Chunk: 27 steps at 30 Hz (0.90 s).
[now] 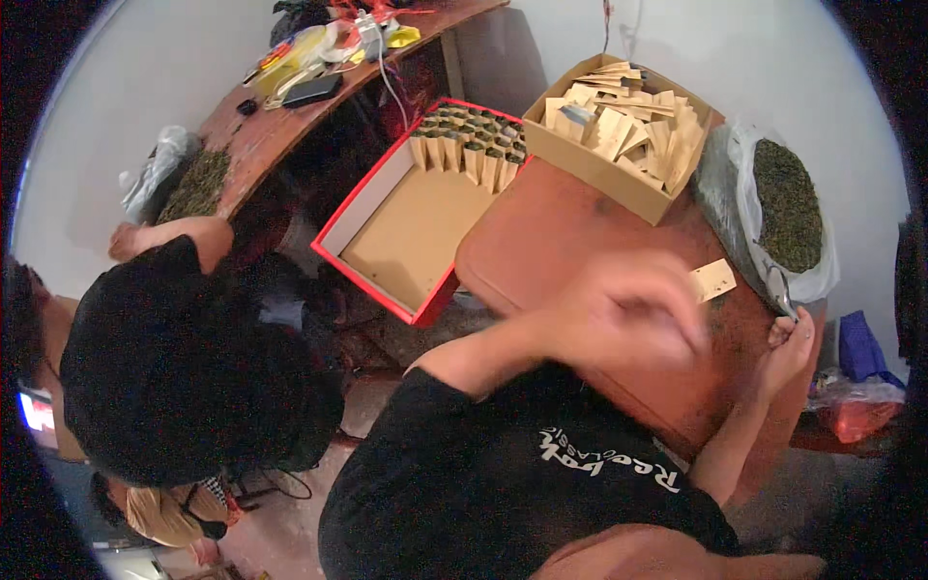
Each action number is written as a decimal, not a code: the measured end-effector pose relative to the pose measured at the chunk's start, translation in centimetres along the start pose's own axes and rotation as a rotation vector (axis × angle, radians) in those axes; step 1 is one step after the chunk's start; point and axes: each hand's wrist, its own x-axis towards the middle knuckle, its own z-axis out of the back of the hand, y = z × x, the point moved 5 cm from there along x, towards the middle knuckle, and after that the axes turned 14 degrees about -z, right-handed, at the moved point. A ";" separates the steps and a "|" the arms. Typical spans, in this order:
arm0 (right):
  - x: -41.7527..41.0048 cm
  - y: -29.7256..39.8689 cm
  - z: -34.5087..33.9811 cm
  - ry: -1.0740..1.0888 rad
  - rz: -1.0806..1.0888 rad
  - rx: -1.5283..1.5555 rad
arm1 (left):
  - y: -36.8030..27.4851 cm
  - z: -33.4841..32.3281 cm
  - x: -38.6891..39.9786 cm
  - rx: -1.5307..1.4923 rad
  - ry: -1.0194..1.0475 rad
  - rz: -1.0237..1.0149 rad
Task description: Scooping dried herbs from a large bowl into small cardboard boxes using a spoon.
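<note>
My left hand (638, 312) is blurred over the reddish-brown table (536, 225); whether it holds anything is unclear. Beside its fingers lies a small tan paper packet (716, 280). At the right, my right hand (790, 337) grips a metal spoon-like utensil (778, 288) at the near edge of a plastic bag (826, 279) of dried, dark green leaf material (788, 203). Upright paper packets (475, 156) with dark green contents stand in rows at the far end of a red-rimmed box (370, 286). A cardboard box (594, 170) holds a loose pile of flat paper packets (616, 130).
At the left a person in black (196, 362) has an arm on a second table (279, 130), near more leaf material (199, 185) and a plastic bag (156, 170). A dark box-shaped object (313, 90) and a white cable (391, 83) are farther along. A purple bag (863, 348) stands right.
</note>
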 end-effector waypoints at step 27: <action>2.1 -1.0 1.2 0.111 -0.040 0.081 | 0.5 -26.9 -0.5 -1.046 0.108 0.207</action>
